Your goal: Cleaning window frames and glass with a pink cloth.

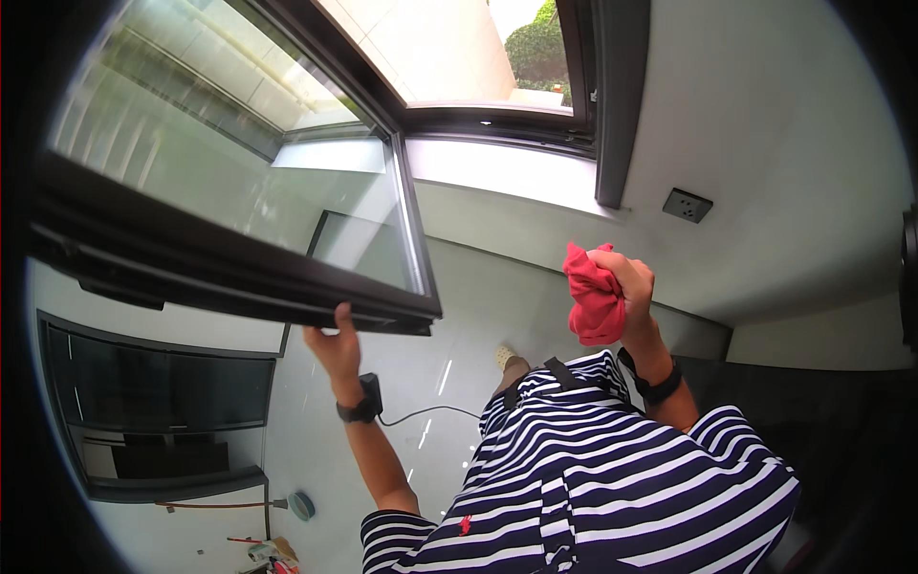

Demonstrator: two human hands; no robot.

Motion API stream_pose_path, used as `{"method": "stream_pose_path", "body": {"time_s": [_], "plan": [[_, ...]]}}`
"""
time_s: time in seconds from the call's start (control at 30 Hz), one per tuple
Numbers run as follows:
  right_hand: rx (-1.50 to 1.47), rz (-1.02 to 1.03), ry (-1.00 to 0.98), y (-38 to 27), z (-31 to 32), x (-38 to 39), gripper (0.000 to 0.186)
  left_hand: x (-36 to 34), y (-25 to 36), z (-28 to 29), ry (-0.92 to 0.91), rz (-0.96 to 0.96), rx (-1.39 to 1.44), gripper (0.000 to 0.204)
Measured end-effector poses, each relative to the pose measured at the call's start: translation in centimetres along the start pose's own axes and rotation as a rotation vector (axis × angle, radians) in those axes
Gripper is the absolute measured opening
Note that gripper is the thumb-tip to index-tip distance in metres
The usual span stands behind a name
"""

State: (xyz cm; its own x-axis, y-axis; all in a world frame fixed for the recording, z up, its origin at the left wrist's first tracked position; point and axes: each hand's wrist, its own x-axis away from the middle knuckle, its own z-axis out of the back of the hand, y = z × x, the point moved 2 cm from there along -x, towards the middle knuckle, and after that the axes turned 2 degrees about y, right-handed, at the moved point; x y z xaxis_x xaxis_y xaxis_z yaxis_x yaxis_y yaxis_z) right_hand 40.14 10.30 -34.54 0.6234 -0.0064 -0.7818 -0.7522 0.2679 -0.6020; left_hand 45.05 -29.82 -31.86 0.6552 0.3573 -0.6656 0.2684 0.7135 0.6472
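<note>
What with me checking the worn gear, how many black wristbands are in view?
2: one wristband circles the wrist of the left hand; the other wristband circles the wrist of the right hand. No others show.

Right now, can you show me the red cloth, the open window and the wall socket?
Red cloth [595, 301]: head view, on the middle of its bunched fabric.
Open window [249, 177]: head view, on its glass, inside the dark frame.
Wall socket [688, 205]: head view, on its dark front plate.
</note>
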Motion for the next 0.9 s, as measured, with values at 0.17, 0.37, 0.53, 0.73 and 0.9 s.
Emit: {"method": "stream_pose_path", "body": {"time_s": [0.17,0.37,0.53,0.73,0.9], "plan": [[0.105,-0.02,0.077,-0.1,3.4,0.7,0.03,-1.0,6.2,-9.1,-0.22,-0.202,0.133,0.016],[0.202,-0.118,0.204,0.7,5.6,2.2,0.027,-1.8,8.9,-20.5,-0.239,-0.293,0.171,0.083],[0.273,-0.156,0.276,2.8,4.5,1.8,0.026,-3.5,11.5,-27.9,-0.177,-0.244,0.239,0.101],[0.453,-0.151,0.354,3.7,2.0,-0.9,0.026,-8.2,13.4,-31.8,-0.31,-0.37,0.408,0.084],[0.42,-0.261,0.397,6.0,-1.2,-1.9,0.028,-11.8,12.3,-35.3,-0.508,-0.256,0.772,0.049]]}}
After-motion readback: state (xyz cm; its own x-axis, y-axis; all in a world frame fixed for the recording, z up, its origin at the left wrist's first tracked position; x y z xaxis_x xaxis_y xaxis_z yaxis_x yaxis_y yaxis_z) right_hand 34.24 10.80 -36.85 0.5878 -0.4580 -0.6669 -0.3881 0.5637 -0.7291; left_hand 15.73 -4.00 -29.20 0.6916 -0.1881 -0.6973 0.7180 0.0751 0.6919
